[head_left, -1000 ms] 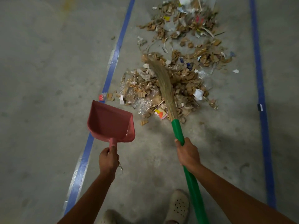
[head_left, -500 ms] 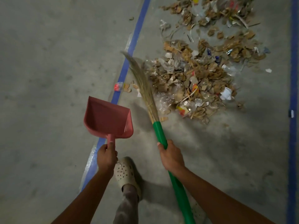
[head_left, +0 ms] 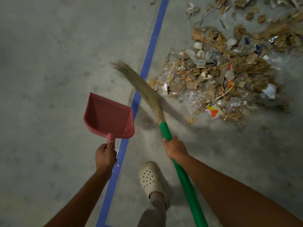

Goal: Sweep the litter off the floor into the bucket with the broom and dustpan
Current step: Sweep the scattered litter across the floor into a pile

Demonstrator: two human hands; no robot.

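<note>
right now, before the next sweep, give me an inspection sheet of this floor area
surface: grey concrete floor, with a blue tape line running along it.
job's things: red dustpan, nothing in it; broom with a green handle, its bristles crossing the tape line to the left of the litter; bucket not in view.
clutter: litter pile of cardboard scraps, clear plastic and wrappers, right of the tape line.
grippers: left hand grips the dustpan's handle; right hand grips the broom's handle.
cables: nothing seen.
surroundings: cream perforated clog on the floor between the arms.
</note>
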